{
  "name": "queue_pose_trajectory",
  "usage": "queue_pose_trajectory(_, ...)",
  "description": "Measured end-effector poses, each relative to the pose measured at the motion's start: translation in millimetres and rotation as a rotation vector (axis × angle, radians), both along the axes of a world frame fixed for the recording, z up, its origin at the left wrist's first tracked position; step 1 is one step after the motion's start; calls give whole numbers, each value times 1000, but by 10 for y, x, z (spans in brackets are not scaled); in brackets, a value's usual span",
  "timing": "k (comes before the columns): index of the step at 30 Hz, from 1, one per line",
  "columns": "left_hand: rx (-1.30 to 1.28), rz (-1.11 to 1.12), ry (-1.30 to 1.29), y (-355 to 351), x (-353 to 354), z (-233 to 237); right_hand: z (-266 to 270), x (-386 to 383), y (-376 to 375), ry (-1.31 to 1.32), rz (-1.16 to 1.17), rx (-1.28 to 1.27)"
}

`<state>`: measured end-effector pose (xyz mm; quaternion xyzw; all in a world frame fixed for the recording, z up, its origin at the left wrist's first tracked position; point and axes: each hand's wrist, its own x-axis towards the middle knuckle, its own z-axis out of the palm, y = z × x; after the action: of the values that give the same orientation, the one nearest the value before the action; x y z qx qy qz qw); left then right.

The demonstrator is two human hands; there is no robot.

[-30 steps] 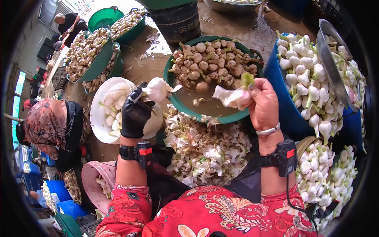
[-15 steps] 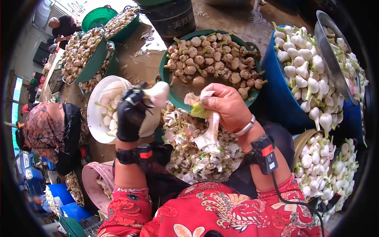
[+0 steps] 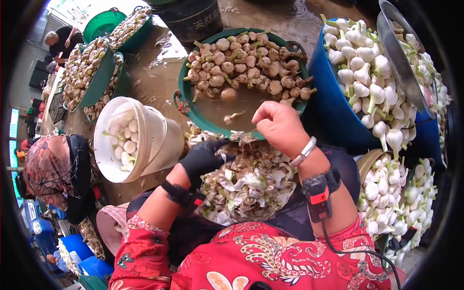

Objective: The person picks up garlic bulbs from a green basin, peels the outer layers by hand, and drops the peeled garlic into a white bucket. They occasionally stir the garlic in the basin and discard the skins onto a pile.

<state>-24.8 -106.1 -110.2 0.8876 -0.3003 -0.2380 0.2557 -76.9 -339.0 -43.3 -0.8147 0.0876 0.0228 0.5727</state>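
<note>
My left hand [image 3: 205,158], in a black glove, reaches over the heap of garlic skins [image 3: 246,193] in front of my body. Its fingers are stretched to the right and no bulb shows in them. My bare right hand [image 3: 282,128] is curled closed above the near rim of a green basin [image 3: 191,108]. Whether anything is inside those fingers is hidden. Unpeeled garlic bulbs [image 3: 251,67] lie piled toward the basin's far side, and one small bulb [image 3: 233,117] lies alone near its front. Left of my gloved hand, peeled white bulbs [image 3: 126,137] sit in a tilted white bucket [image 3: 162,137].
A blue tub [image 3: 333,106] heaped with cleaned garlic stands at the right, a metal pan [image 3: 403,58] leaning over it. More cleaned garlic [image 3: 382,193] lies below. A black bucket [image 3: 193,24] and green tubs [image 3: 96,87] stand behind; people are at the left.
The garlic bulb has left my left hand, which moved down and right over the skins. The peeled skin and stalk no longer show in my right hand. The view shifted slightly.
</note>
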Motion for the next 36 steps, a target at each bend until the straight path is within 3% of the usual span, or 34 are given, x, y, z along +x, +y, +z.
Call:
queue_pose_trajectory(2, 159, 56, 0, -168, 334, -190, 13, 2, -90, 73, -114, 309)
queue_pose_trajectory(4, 148, -15, -239, -208, 722, -683, -42, -29, -105, 14, -125, 172)
queue_pose_trajectory(6, 71, -10, -248, -357, 994, -977, 8, -44, -110, -78, -114, -115)
queue_pose_trajectory(7, 61, -26, -248, -428, 1084, -1148, 67, -30, -112, -66, -119, -119)
queue_pose_trajectory(9, 147, -32, -217, -640, 1102, -1339, 161, 21, -122, 56, -176, 169)
queue_pose_trajectory(11, 230, -46, -193, -799, 1179, -1544, 175, 60, -150, 75, -215, 179)
queue_pose_trajectory(13, 450, -241, -49, -838, 1292, -1818, 190, 81, -168, 44, -267, 118)
queue_pose_trajectory(15, 387, -239, -58, -767, 1278, -1798, 186, 93, -181, 67, -273, 134)
queue_pose_trajectory(17, 91, 72, 111, -624, 1248, -1596, 91, 95, -147, -32, -286, 198)
queue_pose_trajectory(18, -105, 340, 549, -585, 1206, -1321, 63, 98, -130, -46, -279, 206)
queue_pose_trajectory(19, -104, 349, 531, -552, 1131, -1021, 38, 100, -110, -5, -222, 181)
queue_pose_trajectory(21, -517, 466, 846, -489, 932, -396, -6, 100, 18, 10, -146, 163)
queue_pose_trajectory(23, -676, 432, 963, -424, 681, 64, -73, 70, 213, 38, -144, 121)
queue_pose_trajectory(24, -645, 193, 652, -365, 554, 204, -134, 57, 307, -42, -123, 73)
queue_pose_trajectory(25, -468, -167, 34, -286, 462, 366, -211, 54, 374, -53, -114, 78)
queue_pose_trajectory(27, -497, -193, -130, -212, 249, 643, -276, 66, 493, -159, -44, 256)
queue_pose_trajectory(28, -496, -189, -141, -181, 184, 694, -307, 64, 545, -313, -65, 283)
queue_pose_trajectory(30, -900, 517, 856, -134, 101, 767, -240, 58, 610, -304, -50, 430)
queue_pose_trajectory(31, -905, 519, 850, -119, 79, 795, -218, 56, 631, -283, -41, 577)
queue_pose_trajectory(33, -914, 534, 784, -109, 48, 819, -168, 48, 600, -221, -19, 587)
queue_pose_trajectory(35, -938, 497, 796, -104, 22, 789, -161, 57, 549, -112, 5, 863)
queue_pose_trajectory(36, -961, 462, 805, -108, 15, 779, -162, 56, 535, -99, 6, 846)
